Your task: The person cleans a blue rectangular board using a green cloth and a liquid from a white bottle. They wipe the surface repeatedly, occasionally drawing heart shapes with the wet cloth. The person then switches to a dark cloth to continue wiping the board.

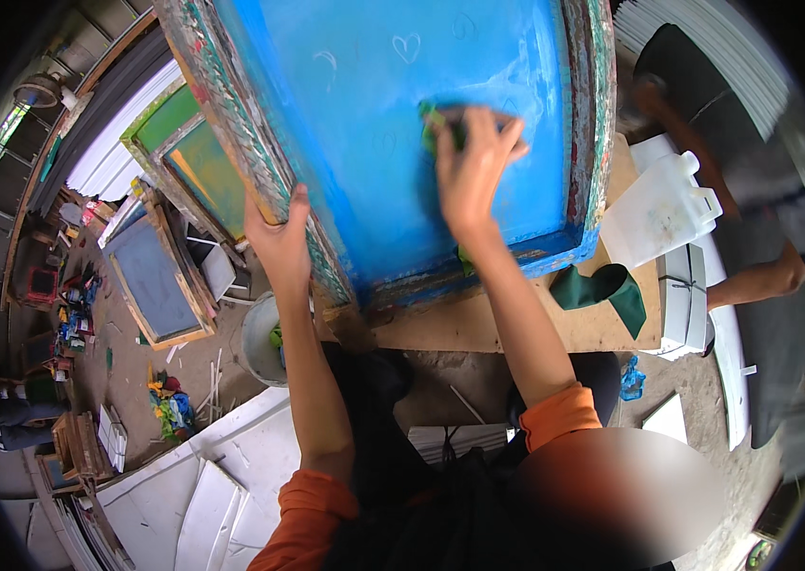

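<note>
A large screen-printing frame stands tilted in front of me, with paint-crusted wooden sides and a blue mesh inside. Small heart outlines show faintly on the mesh. My left hand is closed round the frame's left side near its lower corner, thumb on the front. Against the mesh, right of its middle, my right hand presses a crumpled green cloth. That hand is a little smeared by motion, and its fingers are closed on the cloth. The frame's lower end rests on a wooden tabletop.
On the tabletop's right are a translucent plastic jerrycan and a curled dark green piece. Below left stands a grey bucket. More screen frames lean at the left. Another person's arm shows at the right.
</note>
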